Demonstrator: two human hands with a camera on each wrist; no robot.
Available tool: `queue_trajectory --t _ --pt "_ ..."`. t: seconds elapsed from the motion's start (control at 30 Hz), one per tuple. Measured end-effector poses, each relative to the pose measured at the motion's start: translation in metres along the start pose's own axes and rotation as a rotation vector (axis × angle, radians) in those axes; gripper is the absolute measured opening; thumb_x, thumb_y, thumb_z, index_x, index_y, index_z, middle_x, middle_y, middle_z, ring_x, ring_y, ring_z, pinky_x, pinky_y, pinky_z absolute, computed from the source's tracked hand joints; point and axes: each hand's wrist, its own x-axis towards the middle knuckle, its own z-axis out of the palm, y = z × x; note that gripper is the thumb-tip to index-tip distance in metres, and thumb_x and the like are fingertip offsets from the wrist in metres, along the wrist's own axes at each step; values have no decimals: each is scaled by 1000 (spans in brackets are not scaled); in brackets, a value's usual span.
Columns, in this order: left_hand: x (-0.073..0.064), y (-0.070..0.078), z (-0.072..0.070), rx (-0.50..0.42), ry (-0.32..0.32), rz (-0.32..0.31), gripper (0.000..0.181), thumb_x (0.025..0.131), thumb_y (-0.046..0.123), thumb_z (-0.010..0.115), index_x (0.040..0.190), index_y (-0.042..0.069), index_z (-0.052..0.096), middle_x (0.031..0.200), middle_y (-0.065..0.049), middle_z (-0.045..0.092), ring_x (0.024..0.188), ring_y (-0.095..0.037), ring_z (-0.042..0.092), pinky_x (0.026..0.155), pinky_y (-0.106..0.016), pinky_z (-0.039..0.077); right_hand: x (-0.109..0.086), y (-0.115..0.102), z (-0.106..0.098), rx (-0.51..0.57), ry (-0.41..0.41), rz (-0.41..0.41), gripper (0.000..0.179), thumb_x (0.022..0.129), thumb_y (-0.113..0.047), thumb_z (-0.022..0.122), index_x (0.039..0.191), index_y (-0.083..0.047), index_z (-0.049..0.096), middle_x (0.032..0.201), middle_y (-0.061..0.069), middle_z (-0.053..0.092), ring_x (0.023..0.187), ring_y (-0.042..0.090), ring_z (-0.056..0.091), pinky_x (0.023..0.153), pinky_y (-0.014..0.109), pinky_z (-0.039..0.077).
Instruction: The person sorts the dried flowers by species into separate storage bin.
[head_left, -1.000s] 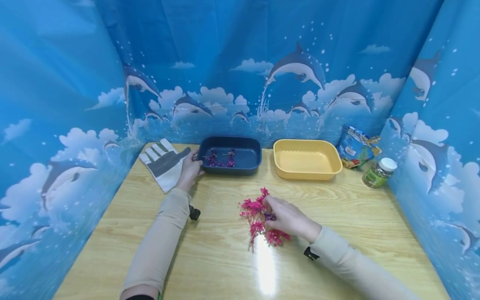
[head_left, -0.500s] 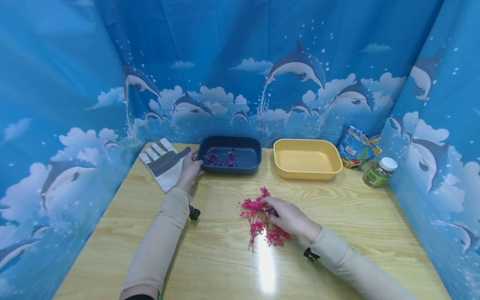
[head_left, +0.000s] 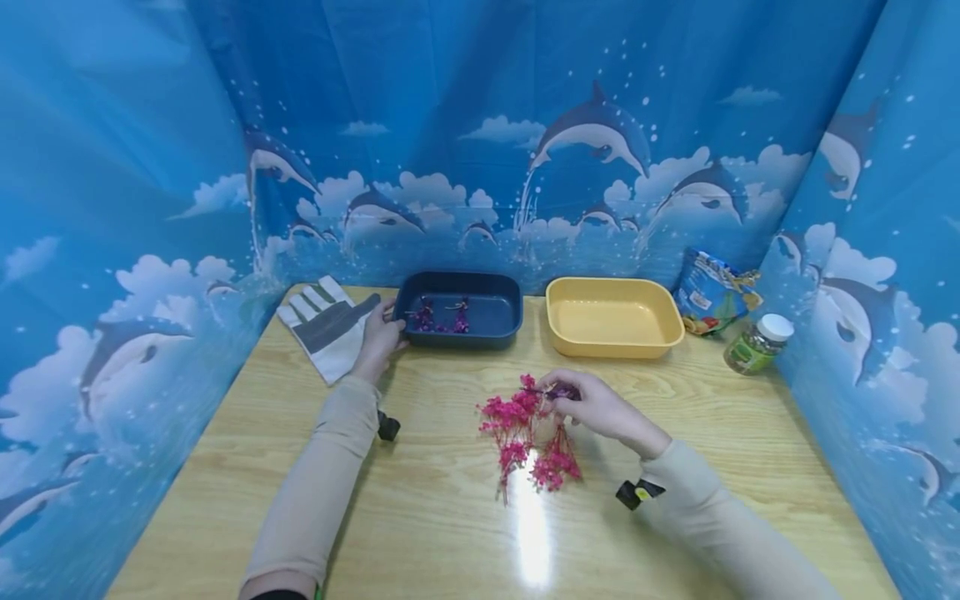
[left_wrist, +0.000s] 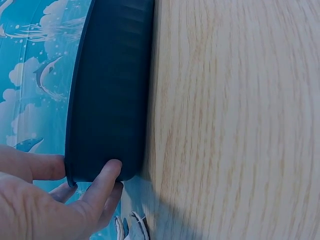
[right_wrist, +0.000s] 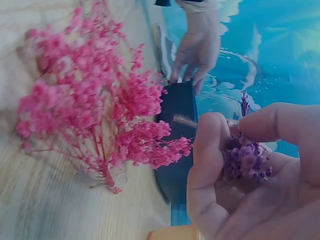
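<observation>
My right hand [head_left: 603,410] pinches a small bunch of purple dried flowers [right_wrist: 246,159] between thumb and fingers; a bit of twine [right_wrist: 185,120] sticks out from it. Just left of and below that hand, pink dried flowers [head_left: 513,414] lie spread on the table. My left hand [head_left: 381,340] grips the left end of a navy blue basin [head_left: 491,335], its fingers at the rim and outer wall in the left wrist view. Inside the basin, toward its left side, are small purple flower bunches [head_left: 461,318].
A yellow basin [head_left: 615,352] stands right of the navy one. Beyond it are a blue snack bag [head_left: 708,296] and a white-lidded jar [head_left: 756,346]. A grey and white work glove [head_left: 330,333] lies beside my left hand. A dolphin-print curtain [head_left: 450,125] encloses the table.
My right hand has lifted from the pink flowers, moving slightly up and right with the purple bunch. My left hand stays at the navy basin.
</observation>
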Motion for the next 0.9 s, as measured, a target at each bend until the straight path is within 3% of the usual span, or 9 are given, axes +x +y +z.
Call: queue_trajectory --t 0.17,0.43,0.57,0.9 --pt "0 -1 1 -8 1 -3 64 108 1 43 168 15 26 166 -23 38 148 -39 48 117 -54 51 1 0 -6 96 25 33 36 102 -7 57 137 0 61 113 30 71 91 34 71 72 34 61" --pt "0 0 1 -2 4 2 65 107 1 43 168 16 26 165 -23 39 146 -40 49 116 -54 52 18 -6 -8 186 209 -33 28 106 -9 58 130 5 60 117 26 73 91 12 68 74 26 60" --pt "-2 1 1 -4 -2 13 64 108 1 42 168 15 25 166 -24 37 148 -41 47 117 -54 51 29 -16 -9 186 280 -51 26 106 -13 60 128 2 64 119 23 75 93 12 65 73 26 56" --pt "-4 -1 1 -3 -8 -4 64 109 3 40 169 16 23 167 -22 36 149 -38 46 116 -53 51 60 -32 -8 103 337 -97 18 101 -6 68 118 -1 69 114 22 75 87 14 61 72 27 54"
